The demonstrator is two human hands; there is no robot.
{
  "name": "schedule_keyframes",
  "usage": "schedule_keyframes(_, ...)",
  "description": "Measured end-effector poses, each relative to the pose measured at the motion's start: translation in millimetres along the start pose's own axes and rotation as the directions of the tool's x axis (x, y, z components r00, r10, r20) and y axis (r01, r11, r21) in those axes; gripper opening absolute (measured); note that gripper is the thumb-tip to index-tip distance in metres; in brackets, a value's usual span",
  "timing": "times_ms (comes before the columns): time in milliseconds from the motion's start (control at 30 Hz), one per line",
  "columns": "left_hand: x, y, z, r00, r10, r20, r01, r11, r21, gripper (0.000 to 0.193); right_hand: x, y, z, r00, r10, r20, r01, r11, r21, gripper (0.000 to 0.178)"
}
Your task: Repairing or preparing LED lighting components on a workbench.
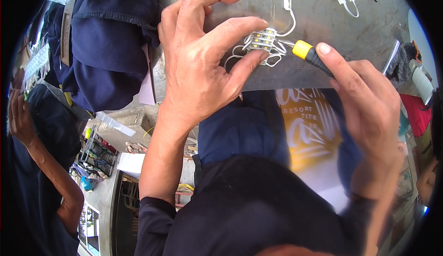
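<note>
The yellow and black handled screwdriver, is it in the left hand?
No, the yellow and black handled screwdriver is gripped by the right hand, while the left hand pinches the small white LED modules.

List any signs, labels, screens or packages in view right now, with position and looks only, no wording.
Printed sign panel: under the grey metal sheet's near edge, between the hands; flat, orange-yellow field with white lettering and stripes, dark blue surround.
No screen or package can be made out.
</note>
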State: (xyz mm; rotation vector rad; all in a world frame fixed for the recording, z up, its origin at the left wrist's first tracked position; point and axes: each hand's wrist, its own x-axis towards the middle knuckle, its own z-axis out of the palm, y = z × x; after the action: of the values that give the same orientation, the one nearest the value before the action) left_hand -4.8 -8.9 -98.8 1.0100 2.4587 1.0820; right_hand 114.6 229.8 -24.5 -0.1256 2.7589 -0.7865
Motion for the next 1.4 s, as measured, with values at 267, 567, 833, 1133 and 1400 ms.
schedule_keyframes(267, -5.7, 14.9, -1.7, 0.990, -0.127, 0.060, 0.129, 0.991, -0.042, 0.033, -33.9, -2.5, 2.0, 0.983, 0.133, -0.130, -0.096, 0.961, 0.261, 0.065)
schedule_keyframes(567, -6.2, 11.4, -3.7, 0.969, -0.182, 0.166, 0.244, 0.795, -0.555, 0.045, -35.5, -13.7, -11.6, 0.988, 0.100, -0.120, -0.070, 0.971, 0.228, 0.064)
schedule_keyframes(833, -7.6, 15.8, -5.9, 0.973, -0.094, 0.210, 0.211, 0.730, -0.651, 0.037, -33.9, -10.4, -22.8, 0.999, 0.037, -0.023, -0.035, 0.995, 0.098, 0.065)
schedule_keyframes(1133, -15.6, 36.6, -1.0, 0.915, -0.354, 0.193, 0.345, 0.439, -0.829, 0.023, -39.3, -16.7, -23.0, 0.996, 0.065, -0.057, -0.054, 0.984, 0.171, 0.066)
schedule_keyframes(1400, -11.5, 36.3, -8.4, 0.896, -0.250, 0.368, 0.444, 0.454, -0.773, 0.023, -48.0, -12.9, -32.8, 0.998, 0.053, -0.040, -0.042, 0.972, 0.233, 0.072)
